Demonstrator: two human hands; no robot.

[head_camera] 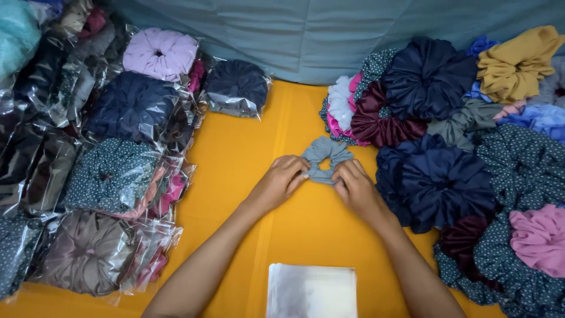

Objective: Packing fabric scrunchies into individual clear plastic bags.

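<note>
From your head camera, both your hands meet at the middle of the yellow tabletop (247,153). Your left hand (279,179) and your right hand (354,187) each pinch the near edge of a small grey-blue scrunchie (325,159), which lies flat on the tabletop between them. The fingers (297,171) of your left hand are curled together on its left edge, and those of your right hand are closed on its right edge in the same way.

Just to your right sits a loose heap of scrunchies: a large navy scrunchie (438,182) lies beside your right wrist, a maroon scrunchie (379,121) is just beyond the grey-blue one, and a mustard scrunchie (515,65) lies at the far corner. A pink scrunchie (538,238) rests on dotted dark ones at the right edge.

To your left, well apart from your hands, lies a pile of scrunchies sealed in clear bags, among them a bagged lilac scrunchie (160,53) and a bagged navy scrunchie (237,85). Near your elbows, at the bottom edge, lies a stack of empty clear bags (312,291). A teal cloth (329,32) hangs behind the tabletop.
</note>
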